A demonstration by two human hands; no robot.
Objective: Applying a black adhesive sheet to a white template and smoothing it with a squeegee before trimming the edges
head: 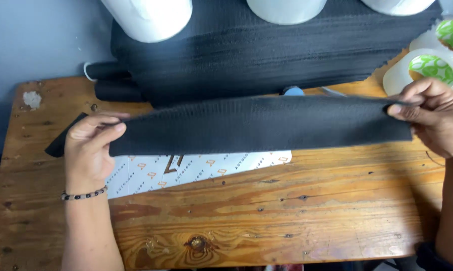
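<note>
A long strip of black ribbed fabric (pixel 256 125) is stretched across the wooden table (pixel 287 211). My left hand (pixel 88 150) pinches its left end; a beaded bracelet sits on that wrist. My right hand (pixel 432 115) pinches its right end near the table's right side. Under the strip lies a white printed sheet (pixel 196 168) with small orange marks.
A tall stack of black fabric pieces (pixel 266 50) stands at the back, with white rolls (pixel 151 17) above it. Two tape rolls with green cores (pixel 430 68) sit at the back right. A dark rolled piece (pixel 111 80) lies left of the stack.
</note>
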